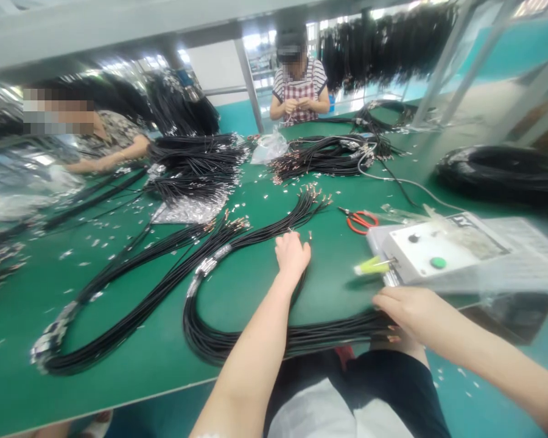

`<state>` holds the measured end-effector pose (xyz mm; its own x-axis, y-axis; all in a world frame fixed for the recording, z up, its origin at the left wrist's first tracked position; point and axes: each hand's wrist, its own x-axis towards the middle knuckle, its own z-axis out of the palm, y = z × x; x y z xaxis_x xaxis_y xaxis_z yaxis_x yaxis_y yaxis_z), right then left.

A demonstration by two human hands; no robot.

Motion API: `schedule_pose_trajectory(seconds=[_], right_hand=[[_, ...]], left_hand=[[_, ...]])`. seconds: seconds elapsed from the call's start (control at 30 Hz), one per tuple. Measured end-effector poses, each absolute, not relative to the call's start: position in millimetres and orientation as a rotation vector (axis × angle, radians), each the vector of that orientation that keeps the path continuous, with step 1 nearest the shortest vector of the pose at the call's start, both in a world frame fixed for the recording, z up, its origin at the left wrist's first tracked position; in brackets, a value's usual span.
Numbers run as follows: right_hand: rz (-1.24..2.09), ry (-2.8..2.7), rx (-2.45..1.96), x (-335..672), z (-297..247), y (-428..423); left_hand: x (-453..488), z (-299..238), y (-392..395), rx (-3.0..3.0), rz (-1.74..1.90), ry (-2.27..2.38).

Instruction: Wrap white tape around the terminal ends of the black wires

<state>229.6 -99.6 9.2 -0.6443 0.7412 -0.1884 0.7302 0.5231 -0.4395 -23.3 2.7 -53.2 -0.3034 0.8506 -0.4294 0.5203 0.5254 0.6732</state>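
Observation:
My left hand (293, 252) is closed in a fist above the green tabletop. A thin black cable (299, 291) trails from under it, and small pale tips show just past the fingers. My right hand (406, 307) is at the table's front edge, fingers bent together by the near ends of a curved bundle of black cables (219, 340); what they pinch is hidden. White labels (207, 266) wrap this bundle, and its far ends show copper-coloured terminals (313, 196). Just beyond my right hand stands a white box with a green button (438, 263) and a yellow-green clip (372, 266).
Red-handled pliers (363, 222) lie behind the box. Another labelled cable bundle (86, 365) curves at the left. Cable piles (196, 161) and a black coil (502, 176) lie farther back. White scraps dot the table. One person (300, 91) sits opposite, another (114, 137) at the left.

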Motion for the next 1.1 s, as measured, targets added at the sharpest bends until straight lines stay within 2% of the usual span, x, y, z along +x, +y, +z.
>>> schedule_pose_trajectory(seconds=[0.23, 0.37, 0.47, 0.57, 0.67, 0.77, 0.93, 1.03, 1.1], right_hand=[[0.965, -2.916, -1.431, 224, -6, -90], [1.136, -2.859, -1.424, 220, -1, -83], [1.057, -2.871, -1.476, 217, 4, -84], [0.831, -2.873, -1.518, 218, 13, -87], [0.681, -2.805, -1.459, 220, 24, -86], [0.705, -2.634, -1.398, 219, 27, -80], [1.027, -2.182, -1.467, 212, 16, -72], [1.187, -2.049, -1.543, 213, 12, -77], [1.241, -2.164, -1.527, 217, 12, -83]], left_hand=[[-14, -40, -6, 1.454, 0.366, 1.912], [-6, -18, -16, 1.605, 0.261, 1.479], [4, -7, -33, 1.645, 0.080, 1.019], [13, -3, -47, 1.648, 0.036, 0.792], [20, -3, -49, 1.588, 0.051, 0.790], [21, -2, -48, 1.515, 0.107, 0.869], [16, 5, -49, 1.564, 0.302, 1.036], [10, 7, -45, 1.178, 0.384, 1.074], [5, 6, -39, 0.895, 0.391, 1.042]])
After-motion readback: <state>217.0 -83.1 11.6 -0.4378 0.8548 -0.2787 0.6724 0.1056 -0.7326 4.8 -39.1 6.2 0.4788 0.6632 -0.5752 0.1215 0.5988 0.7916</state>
